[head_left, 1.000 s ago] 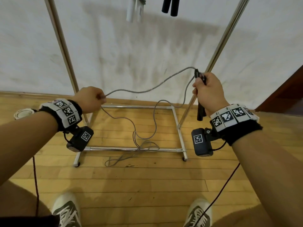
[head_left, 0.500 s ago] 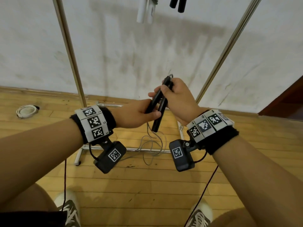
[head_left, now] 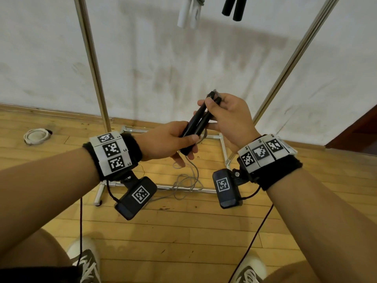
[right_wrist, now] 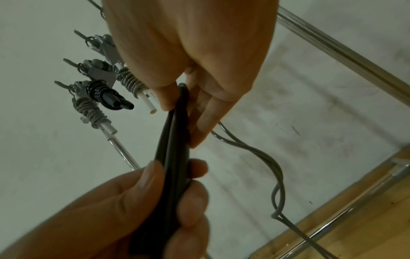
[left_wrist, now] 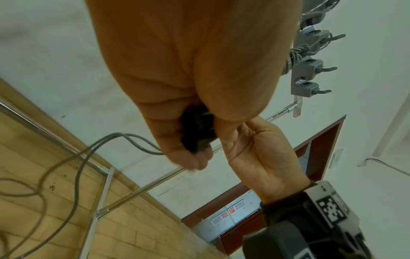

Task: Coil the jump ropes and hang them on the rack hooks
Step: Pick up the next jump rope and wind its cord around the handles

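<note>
Both handles [head_left: 196, 124] sit side by side, left hand [head_left: 167, 139] wrapped round them, right hand [head_left: 228, 117] pinching their tops; the rope [head_left: 186, 178] looks limp, probably light.

Bare exercise room (wooden floor [head_left: 183, 231], plain wall [head_left: 153, 68], rope rack [head_left: 89, 58])

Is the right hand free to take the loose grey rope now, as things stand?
Probably not yet: the right hand pinches the tops of the two black handles, which the left hand also grips. The loose grey rope hangs unobstructed below.
</note>
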